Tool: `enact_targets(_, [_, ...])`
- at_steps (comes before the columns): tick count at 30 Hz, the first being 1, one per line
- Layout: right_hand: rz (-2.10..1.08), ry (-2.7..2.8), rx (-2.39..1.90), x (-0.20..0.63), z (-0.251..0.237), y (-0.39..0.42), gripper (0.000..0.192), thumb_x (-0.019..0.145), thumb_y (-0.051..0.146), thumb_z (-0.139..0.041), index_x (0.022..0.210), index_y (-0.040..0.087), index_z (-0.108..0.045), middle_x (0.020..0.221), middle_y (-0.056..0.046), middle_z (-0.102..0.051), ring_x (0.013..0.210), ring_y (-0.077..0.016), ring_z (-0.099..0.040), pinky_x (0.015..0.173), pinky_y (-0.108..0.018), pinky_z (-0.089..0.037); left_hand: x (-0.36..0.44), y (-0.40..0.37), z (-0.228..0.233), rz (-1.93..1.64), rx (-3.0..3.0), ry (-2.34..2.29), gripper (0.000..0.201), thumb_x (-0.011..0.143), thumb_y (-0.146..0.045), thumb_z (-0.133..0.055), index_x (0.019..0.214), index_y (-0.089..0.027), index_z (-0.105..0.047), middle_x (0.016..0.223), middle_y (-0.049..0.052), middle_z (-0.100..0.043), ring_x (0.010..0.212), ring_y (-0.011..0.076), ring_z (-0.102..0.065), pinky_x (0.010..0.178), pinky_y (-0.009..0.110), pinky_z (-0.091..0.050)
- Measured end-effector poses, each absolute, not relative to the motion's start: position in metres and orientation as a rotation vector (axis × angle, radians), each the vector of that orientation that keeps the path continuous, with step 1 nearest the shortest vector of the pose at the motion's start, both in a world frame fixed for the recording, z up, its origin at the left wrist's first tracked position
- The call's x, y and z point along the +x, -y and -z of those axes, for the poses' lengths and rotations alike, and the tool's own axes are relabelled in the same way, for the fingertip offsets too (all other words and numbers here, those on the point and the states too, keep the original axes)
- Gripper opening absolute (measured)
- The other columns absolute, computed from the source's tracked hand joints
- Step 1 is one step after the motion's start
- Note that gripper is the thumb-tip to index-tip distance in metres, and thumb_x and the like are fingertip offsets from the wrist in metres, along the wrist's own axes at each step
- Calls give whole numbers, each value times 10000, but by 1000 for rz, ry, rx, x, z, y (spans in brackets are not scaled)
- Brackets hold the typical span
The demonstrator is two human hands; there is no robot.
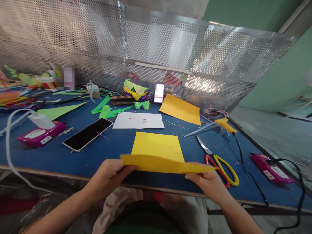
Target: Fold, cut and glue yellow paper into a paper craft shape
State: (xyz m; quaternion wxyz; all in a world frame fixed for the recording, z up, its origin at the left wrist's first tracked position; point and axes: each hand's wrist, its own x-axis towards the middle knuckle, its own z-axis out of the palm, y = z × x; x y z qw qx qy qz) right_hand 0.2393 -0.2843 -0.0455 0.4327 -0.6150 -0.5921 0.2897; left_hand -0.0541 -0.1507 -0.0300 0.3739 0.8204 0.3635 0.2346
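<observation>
At the near edge of a blue-topped bench (73, 156), a person's left hand (109, 177) and right hand (207, 182) each pinch one end of a yellow paper sheet (161, 164), fingers closed on its lower edge; the sheet is held nearly flat just above the bench's near edge, its far part overlapping a second yellow sheet (157, 146) lying on the surface; red-and-yellow scissors (219, 165) lie just beside the right hand, blades pointing toward the far edge; a yellow glue gun (225, 125) rests farther back toward the right edge, its black cord trailing to the near edge; a white sheet (138, 121) and an orange sheet (180, 109) lie past the middle; a dark phone (87, 134) sits left of centre, a magenta pack (41, 134) near the left edge, another magenta pack (271, 169) at the right edge; green paper cut-outs (109, 110) crowd the far edge below a perforated metal screen (158, 48).
</observation>
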Motion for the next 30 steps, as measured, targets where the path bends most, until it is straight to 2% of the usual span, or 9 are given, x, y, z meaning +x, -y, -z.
enact_targets(2, [-743, 1263, -1595, 233, 39, 278, 325, 828, 472, -649, 984, 211, -763, 982, -67, -768, 882, -286, -718, 790, -406, -595, -44, 147, 20, -618, 1971, -1020, 237, 836, -426, -606, 776, -266, -770, 760, 15, -751, 677, 243, -682, 599, 276, -510])
enact_targets(6, [-698, 1102, -1672, 227, 37, 258, 467, 867, 549, -557, 1084, 161, -704, 1063, -81, -744, 968, -299, -677, 832, -397, -558, -25, 129, 9, -559, 1736, -1028, 229, 769, -455, -670, 808, -250, -763, 842, 8, -764, 787, 260, -689, 620, 261, -504])
enact_targets(11, [-475, 1211, -1848, 234, 42, 226, 411, 893, 545, -476, 965, 189, -668, 992, -90, -743, 924, -282, -657, 750, -353, -521, -9, 107, 11, -438, 1414, -952, 261, 734, -409, -696, 926, -237, -738, 856, 39, -766, 803, 267, -713, 687, 307, -538])
enact_targets(14, [-363, 1327, -1996, 241, 46, 211, 358, 894, 531, -440, 826, 216, -596, 820, -80, -727, 738, -253, -648, 608, -323, -478, -6, 99, 15, -446, 1506, -1097, 451, 718, -370, -702, 1140, -219, -661, 747, 31, -751, 708, 271, -709, 564, 287, -497])
enact_targets(16, [-339, 1399, -2073, 243, 47, 206, 339, 899, 526, -416, 813, 228, -553, 730, -62, -698, 650, -241, -628, 545, -310, -442, -7, 94, 17, -444, 1634, -1161, 616, 718, -367, -701, 1300, -227, -558, 676, 10, -735, 642, 276, -696, 499, 275, -440])
enact_targets(19, [-361, 1472, -2132, 244, 47, 205, 336, 911, 499, -384, 976, 218, -556, 755, -66, -713, 657, -261, -657, 541, -317, -450, -9, 91, 20, -431, 1780, -1156, 693, 750, -387, -669, 1398, -251, -465, 668, 1, -729, 603, 271, -676, 497, 276, -390])
enact_targets(24, [-264, 1544, -2173, 244, 49, 208, 529, 904, 478, -379, 1316, 161, -480, 875, -116, -751, 713, -308, -718, 533, -334, -502, -11, 90, 20, -309, 2094, -1330, 720, 759, -480, -631, 1404, -195, -485, 571, 21, -653, 518, 271, -601, 484, 296, -289])
enact_targets(28, [-179, 1603, -2193, 242, 53, 214, 603, 919, 482, -368, 1407, 131, -421, 697, -96, -739, 503, -284, -688, 383, -308, -449, -14, 92, 24, -119, 2422, -1350, 707, 819, -576, -527, 1396, -168, -504, 520, 41, -622, 465, 266, -578, 460, 314, -270])
enact_targets(30, [-156, 1612, -2209, 241, 53, 216, 608, 928, 468, -356, 1415, 107, -411, 648, -86, -729, 477, -283, -683, 368, -307, -451, -17, 95, 26, -88, 2594, -1330, 662, 874, -547, -475, 1404, -151, -494, 513, 42, -620, 463, 262, -587, 454, 312, -303])
